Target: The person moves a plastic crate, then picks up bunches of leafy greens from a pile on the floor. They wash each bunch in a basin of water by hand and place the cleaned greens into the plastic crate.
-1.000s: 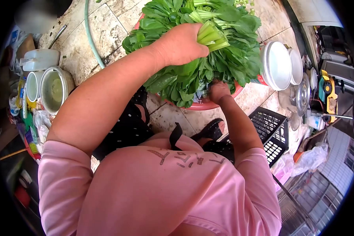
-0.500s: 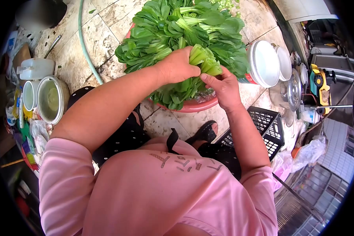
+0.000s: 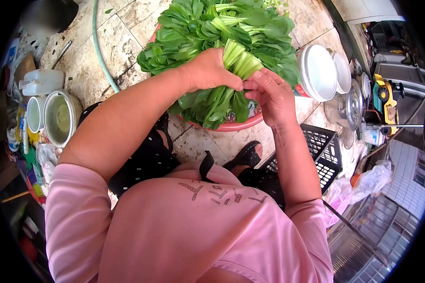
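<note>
My left hand [image 3: 211,70] is wrapped round a bunch of leafy greens [image 3: 241,60], its pale cut stalks pointing up and its leaves hanging below. At the right side of the stalks, my right hand [image 3: 272,93] is closed with thumb and fingers pinched together, the fingertips close to my left thumb. What they pinch, if anything, is too small to make out. Beneath both hands, more bunches of the same greens [image 3: 231,30] are heaped in a red basin [image 3: 236,126], which they mostly cover.
A black plastic crate [image 3: 323,158] stands by my right leg. White tubs [image 3: 317,73] and a clear jar [image 3: 344,113] are to the right of the basin. On the left are round containers [image 3: 61,118], a square jug [image 3: 41,82] and a green hose [image 3: 101,56] across the tiled floor.
The bunch has tipped, so its stalks lean more to the upper left. My right hand's fingers have drawn in from the stalk ends to a pinch beside my left thumb.
</note>
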A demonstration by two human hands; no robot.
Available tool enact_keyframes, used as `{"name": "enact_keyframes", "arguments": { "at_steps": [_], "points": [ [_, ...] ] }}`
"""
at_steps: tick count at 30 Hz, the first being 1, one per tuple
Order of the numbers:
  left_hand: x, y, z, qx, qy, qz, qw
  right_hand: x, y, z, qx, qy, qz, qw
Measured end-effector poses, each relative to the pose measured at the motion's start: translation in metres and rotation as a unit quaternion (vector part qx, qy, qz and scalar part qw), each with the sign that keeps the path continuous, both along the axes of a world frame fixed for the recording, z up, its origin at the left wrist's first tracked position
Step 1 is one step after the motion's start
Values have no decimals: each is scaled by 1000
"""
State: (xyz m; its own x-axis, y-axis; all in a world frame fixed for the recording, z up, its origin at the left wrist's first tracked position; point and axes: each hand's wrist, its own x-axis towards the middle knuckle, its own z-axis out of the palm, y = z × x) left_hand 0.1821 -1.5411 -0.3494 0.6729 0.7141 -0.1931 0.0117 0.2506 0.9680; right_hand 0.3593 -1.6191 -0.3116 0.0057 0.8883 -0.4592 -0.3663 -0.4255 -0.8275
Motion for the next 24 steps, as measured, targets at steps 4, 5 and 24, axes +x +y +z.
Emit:
{"name": "enact_keyframes", "arguments": {
  "at_steps": [4,5,24],
  "points": [
    [-5,8,5,20,81,-44,996,14,10,4,77,-122,-76,987],
    [-6,9,6,44,118,-44,991,19,11,2,80,-152,-73,982],
    [-34,37,28,-88,-74,-106,988,35,-20,-202,40,-724,496,478]
  ]
}}
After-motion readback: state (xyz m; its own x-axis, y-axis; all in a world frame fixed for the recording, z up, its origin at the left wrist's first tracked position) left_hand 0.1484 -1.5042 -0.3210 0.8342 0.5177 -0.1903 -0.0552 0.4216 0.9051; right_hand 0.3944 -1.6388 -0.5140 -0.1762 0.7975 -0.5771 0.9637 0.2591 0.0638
